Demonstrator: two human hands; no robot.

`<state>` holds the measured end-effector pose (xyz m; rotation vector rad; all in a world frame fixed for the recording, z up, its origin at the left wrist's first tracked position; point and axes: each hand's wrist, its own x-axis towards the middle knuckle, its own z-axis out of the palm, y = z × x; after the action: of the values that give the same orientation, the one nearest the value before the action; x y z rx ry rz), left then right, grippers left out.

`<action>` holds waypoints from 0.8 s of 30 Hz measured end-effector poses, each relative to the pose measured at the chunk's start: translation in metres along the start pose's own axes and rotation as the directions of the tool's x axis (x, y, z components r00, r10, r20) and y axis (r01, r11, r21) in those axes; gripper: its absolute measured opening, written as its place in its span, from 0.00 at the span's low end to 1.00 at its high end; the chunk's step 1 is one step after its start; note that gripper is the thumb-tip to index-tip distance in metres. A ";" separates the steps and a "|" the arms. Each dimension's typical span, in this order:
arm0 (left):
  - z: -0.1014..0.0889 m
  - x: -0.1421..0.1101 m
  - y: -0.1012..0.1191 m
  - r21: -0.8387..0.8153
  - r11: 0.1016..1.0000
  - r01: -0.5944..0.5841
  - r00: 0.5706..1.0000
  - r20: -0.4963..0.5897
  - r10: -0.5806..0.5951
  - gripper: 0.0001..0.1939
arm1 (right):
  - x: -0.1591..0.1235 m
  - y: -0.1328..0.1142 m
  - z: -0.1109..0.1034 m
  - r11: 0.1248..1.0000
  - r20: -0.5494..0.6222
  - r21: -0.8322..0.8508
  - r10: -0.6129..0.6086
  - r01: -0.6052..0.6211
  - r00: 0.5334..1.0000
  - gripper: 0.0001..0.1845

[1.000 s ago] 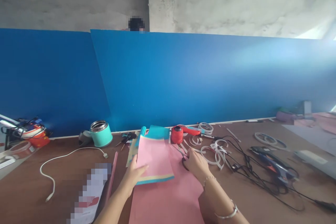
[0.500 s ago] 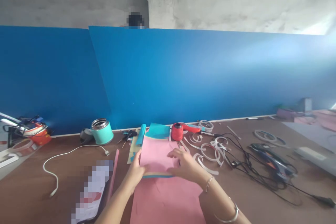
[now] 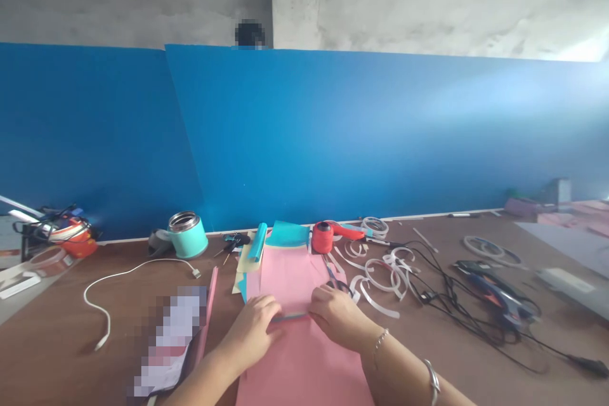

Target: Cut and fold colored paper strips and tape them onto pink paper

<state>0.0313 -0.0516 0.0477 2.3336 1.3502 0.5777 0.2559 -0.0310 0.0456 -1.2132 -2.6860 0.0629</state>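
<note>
A stack of light pink paper (image 3: 285, 276) lies in front of me, with a thin blue-green edge along its near side. My left hand (image 3: 252, 330) has its fingers curled over the near left corner of the stack. At the near right corner, my right hand (image 3: 339, 314), with bracelets on the wrist, grips the same edge. Under and nearer than the stack spreads a larger, darker pink sheet (image 3: 304, 368). Dark-handled scissors (image 3: 340, 285) lie just beyond my right hand, partly covered. My fingertips are hidden by the hands themselves.
Behind the stack are teal sheets (image 3: 288, 233), a teal roll (image 3: 257, 242) and a red thread spool (image 3: 322, 238). White strips (image 3: 380, 279), black cables (image 3: 442, 285) and a dark tool (image 3: 499, 295) lie right. A mint cup (image 3: 188, 238), white cable (image 3: 107, 279) and blurred phone-like object (image 3: 171, 342) lie left.
Both hands have turned from the sides of the pink stack to its near corners, fingers now curled over the edge. The right hand's spread fingers have closed.
</note>
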 end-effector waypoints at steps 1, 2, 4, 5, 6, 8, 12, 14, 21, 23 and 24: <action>0.002 -0.003 -0.002 -0.015 1.000 0.003 1.000 -0.025 -0.003 0.08 | -0.004 0.000 0.003 1.000 -0.042 0.020 -0.011 0.012 0.999 0.13; 0.005 -0.006 -0.005 -0.038 0.999 0.004 0.999 -0.052 -0.006 0.08 | -0.008 0.001 0.006 0.999 -0.080 0.044 -0.014 0.018 0.997 0.12; 0.009 -0.010 -0.011 -0.086 0.996 0.002 0.996 -0.094 -0.010 0.08 | -0.013 0.002 0.011 0.995 -0.141 0.103 -0.003 0.018 0.990 0.10; 0.011 -0.012 -0.014 -0.104 0.995 -0.002 0.994 -0.105 -0.009 0.07 | -0.014 0.002 0.012 0.991 -0.162 0.134 0.005 0.017 0.987 0.09; 0.012 -0.013 -0.017 -0.118 0.993 -0.007 0.994 -0.109 -0.006 0.07 | -0.015 0.002 0.013 0.986 -0.177 0.163 0.013 0.017 0.984 0.09; 0.013 -0.014 -0.021 -0.137 0.990 -0.017 0.995 -0.102 0.003 0.07 | -0.016 0.002 0.013 0.977 -0.194 0.212 0.026 0.016 0.981 0.09; 0.013 -0.014 -0.025 -0.138 0.990 -0.025 0.997 -0.080 0.014 0.08 | -0.015 -0.001 0.010 0.957 -0.216 0.290 0.075 -0.010 0.974 0.10; 0.013 -0.014 -0.024 -0.108 0.994 -0.011 0.996 -0.095 0.001 0.08 | -0.013 -0.003 0.010 0.942 -0.216 0.333 0.114 -0.037 0.970 0.10; 0.013 -0.013 -0.021 -0.062 0.998 0.028 0.987 -0.156 -0.037 0.08 | -0.010 -0.001 0.019 0.894 -0.228 0.430 0.242 -0.126 0.943 0.11; 0.011 -0.014 -0.022 -0.079 0.997 0.017 0.990 -0.141 -0.028 0.05 | -0.010 -0.001 0.020 0.893 -0.223 0.430 0.249 -0.134 0.943 0.11; 0.010 -0.013 -0.023 -0.088 0.996 0.012 0.991 -0.134 -0.024 0.05 | -0.010 -0.001 0.020 0.893 -0.219 0.429 0.249 -0.137 0.943 0.11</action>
<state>0.0138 -0.0540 0.0255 2.2455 1.3749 0.7850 0.2578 -0.0385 0.0244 -1.2436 -2.1650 0.4351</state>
